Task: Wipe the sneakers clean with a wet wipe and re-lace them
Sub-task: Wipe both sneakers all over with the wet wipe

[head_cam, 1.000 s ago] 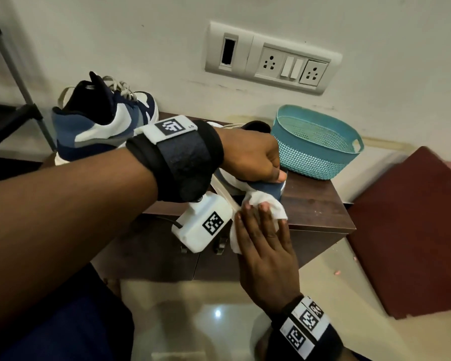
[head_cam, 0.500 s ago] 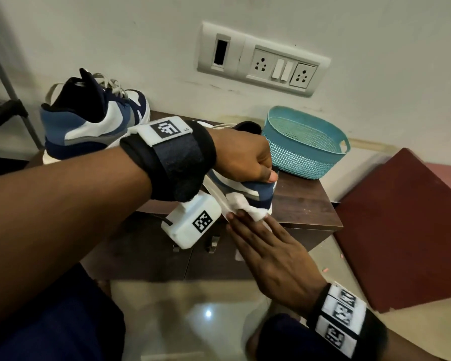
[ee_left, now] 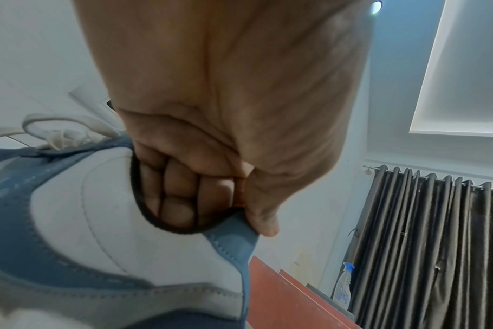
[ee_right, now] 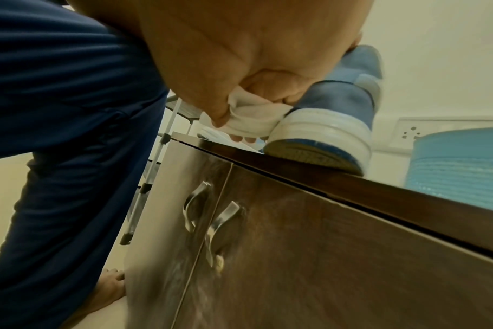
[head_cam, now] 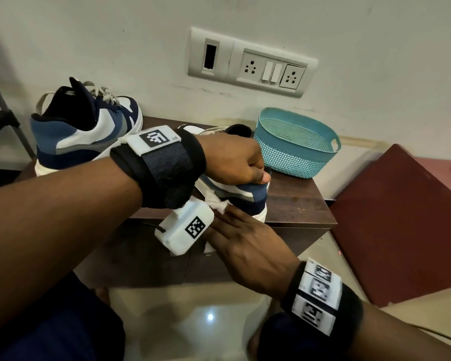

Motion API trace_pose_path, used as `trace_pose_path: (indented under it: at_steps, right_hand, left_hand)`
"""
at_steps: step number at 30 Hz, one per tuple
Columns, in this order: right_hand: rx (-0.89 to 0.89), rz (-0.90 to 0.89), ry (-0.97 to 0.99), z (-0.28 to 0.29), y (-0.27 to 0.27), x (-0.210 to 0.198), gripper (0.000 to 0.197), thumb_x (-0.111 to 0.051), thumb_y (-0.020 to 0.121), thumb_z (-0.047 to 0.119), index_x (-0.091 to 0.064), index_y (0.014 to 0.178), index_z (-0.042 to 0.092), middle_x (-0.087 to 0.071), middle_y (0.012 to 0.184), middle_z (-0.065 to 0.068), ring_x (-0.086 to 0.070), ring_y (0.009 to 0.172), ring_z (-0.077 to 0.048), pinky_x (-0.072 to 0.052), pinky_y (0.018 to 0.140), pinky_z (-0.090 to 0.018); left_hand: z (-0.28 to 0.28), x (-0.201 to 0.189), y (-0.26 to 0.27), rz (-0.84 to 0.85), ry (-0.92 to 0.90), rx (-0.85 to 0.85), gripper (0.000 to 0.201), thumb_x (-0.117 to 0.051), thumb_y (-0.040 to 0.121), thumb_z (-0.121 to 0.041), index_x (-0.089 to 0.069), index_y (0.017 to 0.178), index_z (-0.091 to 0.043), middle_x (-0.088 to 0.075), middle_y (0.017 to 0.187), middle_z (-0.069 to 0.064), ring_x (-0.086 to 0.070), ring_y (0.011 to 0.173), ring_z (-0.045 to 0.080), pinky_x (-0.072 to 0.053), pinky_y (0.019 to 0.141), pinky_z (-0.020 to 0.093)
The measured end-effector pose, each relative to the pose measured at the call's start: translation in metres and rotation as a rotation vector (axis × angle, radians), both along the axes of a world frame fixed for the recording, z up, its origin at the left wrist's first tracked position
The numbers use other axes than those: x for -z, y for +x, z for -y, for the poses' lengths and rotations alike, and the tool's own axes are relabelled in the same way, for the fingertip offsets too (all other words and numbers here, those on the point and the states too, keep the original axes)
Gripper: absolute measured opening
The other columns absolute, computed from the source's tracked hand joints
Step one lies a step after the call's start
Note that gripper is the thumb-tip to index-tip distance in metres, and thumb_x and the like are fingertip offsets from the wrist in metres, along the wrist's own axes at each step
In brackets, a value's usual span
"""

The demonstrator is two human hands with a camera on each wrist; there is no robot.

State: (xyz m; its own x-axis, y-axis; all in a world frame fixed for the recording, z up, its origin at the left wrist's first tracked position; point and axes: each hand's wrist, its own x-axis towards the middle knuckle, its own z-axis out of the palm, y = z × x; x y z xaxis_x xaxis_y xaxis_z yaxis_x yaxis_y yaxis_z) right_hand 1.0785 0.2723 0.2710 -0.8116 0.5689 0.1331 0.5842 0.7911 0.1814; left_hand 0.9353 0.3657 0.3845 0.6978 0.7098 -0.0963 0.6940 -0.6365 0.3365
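Slippage looked the likeliest trouble: the left hand [head_cam: 229, 160] gripped only the sneaker [head_cam: 241, 194] by its collar, while below that hold the right hand [head_cam: 248, 246] pinched the wet wipe [ee_right: 248, 120] against the sole, and hard rubbing could have tipped the shoe off the cabinet [head_cam: 297, 204] edge.

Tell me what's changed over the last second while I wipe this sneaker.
The right hand has dragged the wipe from the heel of the sneaker along its near side toward the left, low by the sole. The left hand still grips the sneaker's collar. The second sneaker and the basket haven't moved on the cabinet.
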Motion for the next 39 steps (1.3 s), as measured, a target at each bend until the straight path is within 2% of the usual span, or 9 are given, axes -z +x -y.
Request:
trace_pose_path:
  at_steps: [4,9,14,18,22,26,28,32,39]
  right_hand:
    - [0.074,-0.073,-0.071,0.026,0.046,-0.010,0.052,-0.044,0.096,0.021,-0.052,0.147,0.015,-0.042,0.159,-0.004,-0.033,0.150,-0.015,-0.017,0.125,-0.034]
    - [0.468,-1.127,-0.416,0.054,0.093,-0.036,0.033,-0.044,0.109,0.016,-0.067,0.134,0.017,-0.061,0.144,-0.001,-0.052,0.139,-0.023,-0.038,0.117,-0.047]
    - [1.046,-1.826,-0.994,0.054,0.104,-0.061,0.039,-0.040,0.106,0.039,-0.070,0.124,0.020,-0.073,0.121,-0.012,-0.072,0.106,-0.034,-0.064,0.073,-0.048]
    - [1.006,-2.190,-1.366,0.054,0.096,-0.059,0.053,-0.046,0.101,0.040,-0.067,0.130,0.001,-0.068,0.129,-0.021,-0.071,0.110,-0.035,-0.064,0.067,-0.044]
    - [0.798,-2.241,-1.161,0.044,0.079,-0.061,0.040,-0.060,0.096,0.015,-0.061,0.134,0.003,-0.070,0.127,-0.018,-0.068,0.118,-0.030,-0.056,0.093,-0.042]
    - [0.697,-2.219,-0.260,0.021,0.061,-0.054,0.017,-0.064,0.097,0.004,-0.077,0.098,0.014,-0.077,0.111,-0.005,-0.072,0.105,-0.021,-0.056,0.098,-0.040]
    - [0.687,-2.061,-0.027,0.012,0.041,-0.038,0.016,-0.063,0.099,0.010,-0.078,0.107,0.013,-0.077,0.109,0.000,-0.071,0.108,-0.020,-0.055,0.098,-0.037]
    - [0.587,-1.633,-0.111,0.012,-0.018,0.012,0.046,-0.047,0.105,0.036,-0.063,0.129,0.000,-0.063,0.133,-0.008,-0.061,0.124,-0.019,-0.047,0.104,-0.036]
    - [0.579,-1.312,0.084,0.017,-0.047,0.050,0.059,-0.028,0.100,0.014,-0.024,0.157,0.000,-0.018,0.168,-0.010,-0.014,0.157,-0.025,-0.010,0.127,-0.049]
  left_hand:
    - [0.001,-0.002,0.003,0.001,0.019,-0.003,0.042,-0.050,0.103,-0.041,-0.053,0.070,-0.015,-0.049,0.062,-0.002,-0.045,0.059,0.016,-0.038,0.064,0.031]
    - [0.001,-0.002,0.007,-0.018,0.025,-0.023,0.042,-0.049,0.103,-0.041,-0.054,0.070,-0.016,-0.049,0.063,-0.002,-0.045,0.059,0.015,-0.038,0.065,0.031]
    - [0.004,-0.005,0.008,-0.016,0.014,-0.013,0.040,-0.049,0.103,-0.040,-0.058,0.075,-0.014,-0.052,0.065,-0.001,-0.046,0.061,0.015,-0.039,0.065,0.031]
    - [0.005,-0.004,0.006,-0.013,0.010,-0.017,0.040,-0.049,0.103,-0.041,-0.059,0.075,-0.014,-0.053,0.067,0.000,-0.045,0.060,0.015,-0.038,0.064,0.032]
    - [0.005,-0.005,0.006,-0.005,-0.012,-0.022,0.041,-0.049,0.103,-0.042,-0.058,0.074,-0.014,-0.052,0.066,0.000,-0.045,0.060,0.015,-0.038,0.064,0.031]
    - [0.005,-0.006,0.006,0.032,-0.073,-0.037,0.042,-0.049,0.103,-0.038,-0.054,0.069,-0.015,-0.049,0.063,0.000,-0.043,0.059,0.015,-0.038,0.062,0.030]
    - [0.004,-0.006,0.007,0.071,-0.150,-0.057,0.043,-0.049,0.105,-0.034,-0.051,0.067,-0.014,-0.045,0.061,0.001,-0.039,0.056,0.014,-0.036,0.060,0.029]
    - [0.005,-0.005,0.008,0.170,-0.297,-0.102,0.044,-0.049,0.105,-0.024,-0.045,0.062,-0.015,-0.038,0.057,0.000,-0.032,0.051,0.013,-0.032,0.055,0.027]
    - [0.006,-0.004,0.010,0.195,-0.337,-0.169,0.049,-0.050,0.105,-0.026,-0.043,0.057,-0.017,-0.038,0.049,-0.007,-0.032,0.044,0.008,-0.030,0.048,0.021]
